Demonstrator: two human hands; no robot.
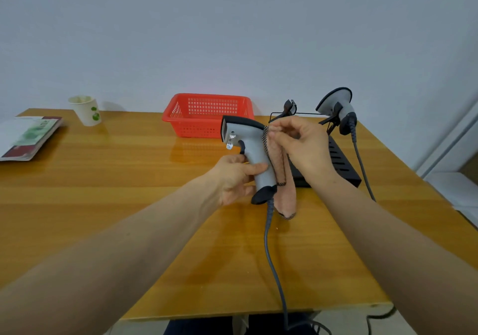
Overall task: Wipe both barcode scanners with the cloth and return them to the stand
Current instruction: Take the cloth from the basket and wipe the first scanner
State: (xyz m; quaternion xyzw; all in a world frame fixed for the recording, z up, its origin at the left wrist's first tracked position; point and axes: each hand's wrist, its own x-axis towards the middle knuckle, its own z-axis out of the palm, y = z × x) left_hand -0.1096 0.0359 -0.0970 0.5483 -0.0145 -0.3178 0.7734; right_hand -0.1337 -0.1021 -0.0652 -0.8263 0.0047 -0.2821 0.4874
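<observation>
My left hand (236,178) grips the handle of a grey barcode scanner (252,148), held upright above the table with its head facing left. Its grey cable (271,252) trails down over the table's front edge. My right hand (304,144) pinches a pink cloth (280,176) against the back of the scanner's head; the cloth hangs down behind the handle. A second grey scanner (338,105) sits in the right cradle of the black stand (341,162). The stand's left cradle (289,107) holds nothing.
A red plastic basket (207,114) stands behind the scanner near the wall. A paper cup (86,109) and a booklet (31,135) lie at the table's far left. The second scanner's cable (362,169) runs down the right side. The wooden table (116,179) ends at the right.
</observation>
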